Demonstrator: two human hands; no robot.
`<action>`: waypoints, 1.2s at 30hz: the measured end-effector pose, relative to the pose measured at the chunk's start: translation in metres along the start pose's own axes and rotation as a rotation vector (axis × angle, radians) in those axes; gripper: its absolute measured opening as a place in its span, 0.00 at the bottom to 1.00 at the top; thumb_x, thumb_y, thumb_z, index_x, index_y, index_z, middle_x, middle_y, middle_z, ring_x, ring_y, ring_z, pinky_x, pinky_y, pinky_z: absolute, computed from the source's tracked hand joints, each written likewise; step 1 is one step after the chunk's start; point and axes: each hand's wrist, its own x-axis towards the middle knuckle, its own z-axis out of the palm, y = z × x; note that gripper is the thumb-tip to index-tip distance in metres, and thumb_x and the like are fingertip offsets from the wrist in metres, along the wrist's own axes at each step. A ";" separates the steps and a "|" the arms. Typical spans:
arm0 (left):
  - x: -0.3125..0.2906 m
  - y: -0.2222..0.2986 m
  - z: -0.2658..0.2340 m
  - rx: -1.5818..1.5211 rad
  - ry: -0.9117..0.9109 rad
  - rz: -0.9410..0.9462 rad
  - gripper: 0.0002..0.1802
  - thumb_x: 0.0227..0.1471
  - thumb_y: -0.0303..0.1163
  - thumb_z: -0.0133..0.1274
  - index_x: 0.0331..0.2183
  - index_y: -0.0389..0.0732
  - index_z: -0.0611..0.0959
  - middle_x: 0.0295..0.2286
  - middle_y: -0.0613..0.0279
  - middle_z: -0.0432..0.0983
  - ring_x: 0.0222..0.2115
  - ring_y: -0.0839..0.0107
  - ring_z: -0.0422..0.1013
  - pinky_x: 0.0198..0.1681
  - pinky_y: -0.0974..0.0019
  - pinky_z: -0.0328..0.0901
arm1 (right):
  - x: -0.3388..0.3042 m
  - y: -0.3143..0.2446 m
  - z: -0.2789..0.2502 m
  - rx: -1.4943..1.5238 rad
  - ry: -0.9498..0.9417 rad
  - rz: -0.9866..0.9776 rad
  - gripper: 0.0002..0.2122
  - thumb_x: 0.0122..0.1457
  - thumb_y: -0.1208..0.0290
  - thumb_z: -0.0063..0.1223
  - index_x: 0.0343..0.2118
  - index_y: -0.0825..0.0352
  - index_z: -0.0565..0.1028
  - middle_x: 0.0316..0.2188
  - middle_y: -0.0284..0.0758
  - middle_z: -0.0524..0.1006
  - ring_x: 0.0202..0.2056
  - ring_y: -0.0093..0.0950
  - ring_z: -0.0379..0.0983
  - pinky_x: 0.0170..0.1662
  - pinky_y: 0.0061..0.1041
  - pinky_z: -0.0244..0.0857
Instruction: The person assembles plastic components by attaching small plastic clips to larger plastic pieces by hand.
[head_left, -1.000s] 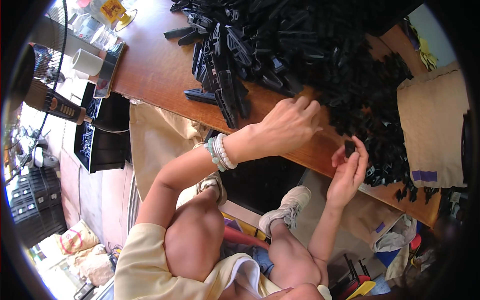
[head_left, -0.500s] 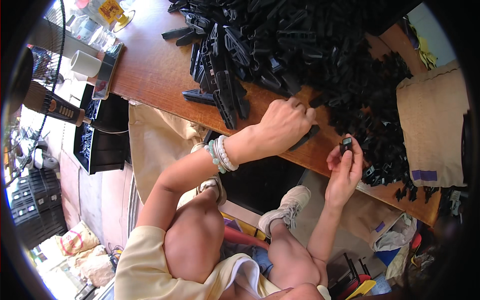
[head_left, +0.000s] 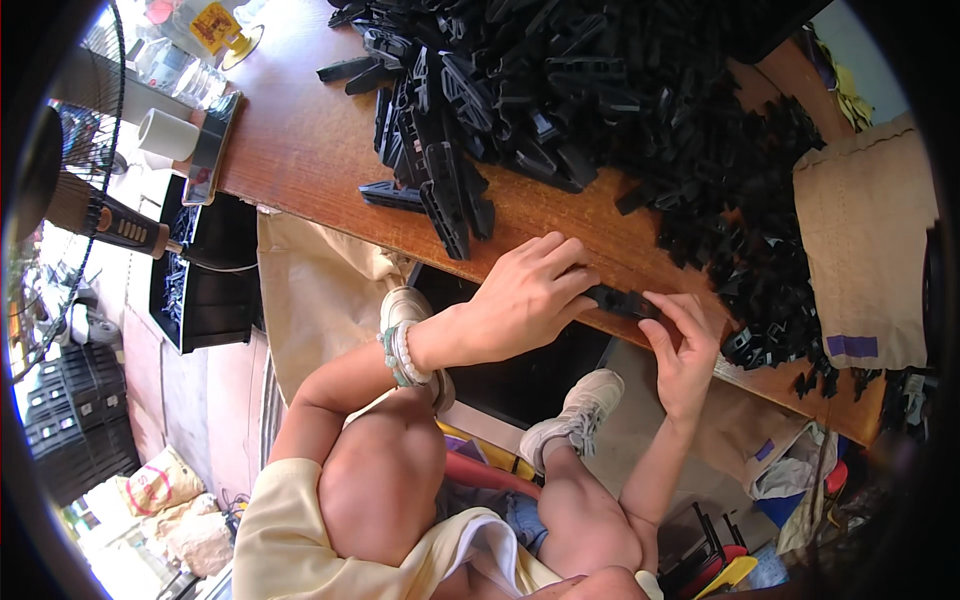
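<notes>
Over the front edge of the wooden table, my left hand grips a long black plastic part by its left end. My right hand pinches at that part's right end between thumb and fingers. A small black piece seems to be in the right fingers, though against the dark part I cannot make out its outline. Beyond my hands lies a large heap of long ribbed black plastic parts. Smaller black plastic pieces form a pile to the right of my right hand.
At the left stand a fan, a white paper roll, a phone-like flat slab and a black bin of small parts. A brown cloth bag hangs at the table's right. My knees and shoes are below the table edge.
My left hand has drawn back toward me and left with the long black part. My right hand has brought its small black piece against the part's right end.
</notes>
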 end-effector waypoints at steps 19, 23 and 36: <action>0.006 -0.005 -0.014 -0.137 -0.065 0.081 0.20 0.40 0.27 0.64 0.38 0.32 0.80 0.37 0.55 0.73 0.34 0.58 0.71 0.36 0.60 0.69 | -0.004 -0.006 0.009 0.038 -0.086 -0.152 0.11 0.46 0.83 0.63 0.35 0.70 0.82 0.34 0.34 0.75 0.37 0.31 0.70 0.39 0.26 0.65; 0.016 -0.013 -0.019 0.365 -0.013 -0.012 0.29 0.42 0.27 0.62 0.47 0.27 0.74 0.44 0.51 0.70 0.35 0.59 0.71 0.36 0.62 0.70 | 0.010 0.004 0.001 -0.117 0.283 -0.060 0.10 0.56 0.87 0.53 0.39 0.70 0.80 0.38 0.37 0.75 0.38 0.29 0.72 0.39 0.23 0.68; 0.011 -0.010 -0.014 0.351 0.016 0.176 0.23 0.42 0.25 0.59 0.43 0.28 0.77 0.39 0.52 0.72 0.34 0.63 0.68 0.35 0.66 0.67 | 0.046 0.014 0.008 -0.699 0.206 -0.109 0.13 0.60 0.72 0.54 0.48 0.63 0.77 0.50 0.35 0.71 0.52 0.37 0.66 0.56 0.40 0.57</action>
